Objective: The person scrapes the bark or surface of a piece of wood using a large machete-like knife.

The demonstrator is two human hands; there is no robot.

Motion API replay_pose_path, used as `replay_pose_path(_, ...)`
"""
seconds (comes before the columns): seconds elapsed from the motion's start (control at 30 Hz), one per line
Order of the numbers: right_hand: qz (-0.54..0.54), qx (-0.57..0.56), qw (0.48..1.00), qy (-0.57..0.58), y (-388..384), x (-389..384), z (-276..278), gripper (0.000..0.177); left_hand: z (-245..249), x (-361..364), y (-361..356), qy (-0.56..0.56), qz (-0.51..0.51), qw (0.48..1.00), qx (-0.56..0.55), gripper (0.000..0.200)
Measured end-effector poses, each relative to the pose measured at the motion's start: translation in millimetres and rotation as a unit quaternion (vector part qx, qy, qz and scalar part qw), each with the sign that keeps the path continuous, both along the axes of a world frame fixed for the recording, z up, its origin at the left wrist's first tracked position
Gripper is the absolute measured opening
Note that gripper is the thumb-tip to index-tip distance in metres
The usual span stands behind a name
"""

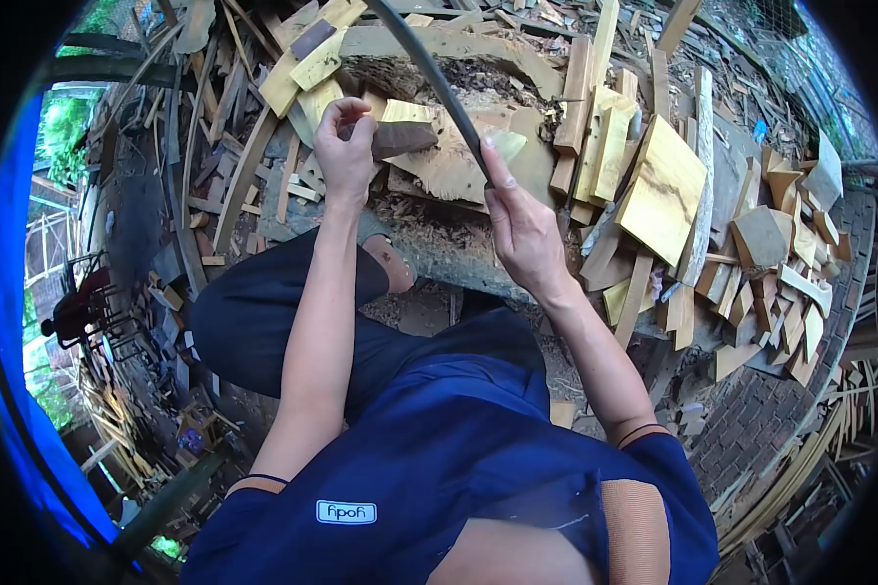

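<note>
My left hand [345,156] has its fingers curled at the end of a dark brown wood block [405,139]. That block lies over a pale, rough-cut wooden stump [449,161]. My right hand [527,229] grips the lower end of a long, dark, slightly curved blade-like tool [429,68], with the index finger stretched along it. The tool slants up and to the left, past the top of the view, and its far end is out of sight. Its grip is mostly hidden in my palm.
Stacked pale wood blocks [663,190] lie right of the stump, with a heap of small offcuts [785,263] beyond. More yellowish pieces [317,58] sit upper left. My bare foot [390,263] rests close below the stump. A blue tarp [15,292] hangs at far left.
</note>
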State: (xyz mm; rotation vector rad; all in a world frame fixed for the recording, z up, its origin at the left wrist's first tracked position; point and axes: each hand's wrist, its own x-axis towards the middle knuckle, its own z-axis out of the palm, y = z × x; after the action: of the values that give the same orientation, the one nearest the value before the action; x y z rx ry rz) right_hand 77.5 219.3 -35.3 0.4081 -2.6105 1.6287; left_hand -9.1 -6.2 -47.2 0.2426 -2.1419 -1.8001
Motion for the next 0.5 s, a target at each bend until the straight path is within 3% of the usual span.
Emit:
replay_pose_path(0.1,0.006,0.082,0.997,-0.004,2.6,3.9,-37.1,0.061,-3.3,-1.5,-3.4,0.015,-0.012,1.000,0.015,0.011)
replay_pose_path(0.17,0.025,0.169,0.976,-0.135,6.9,2.3,-70.1,0.059,-7.5,-0.7,-8.0,0.014,-0.021,1.000,-0.011,0.011)
replay_pose_path(0.2,0.023,0.174,0.979,-0.105,5.8,0.0,-66.9,0.059,-5.4,-4.0,-9.3,0.007,-0.027,0.999,-0.034,0.010)
replay_pose_path(0.37,0.030,0.115,0.983,-0.140,10.3,-7.7,-21.8,0.058,-6.7,-11.5,-12.1,0.017,-0.034,0.999,-0.015,0.008)
replay_pose_path(0.47,-0.004,0.002,1.000,0.001,1.7,-7.2,-15.8,0.058,-6.6,-5.4,-15.9,0.005,-0.037,0.999,-0.033,0.009)
replay_pose_path(0.5,-0.001,0.003,1.000,0.001,1.2,-5.4,-20.6,0.058,-7.1,-7.2,-14.7,0.008,-0.039,0.999,-0.030,0.009)
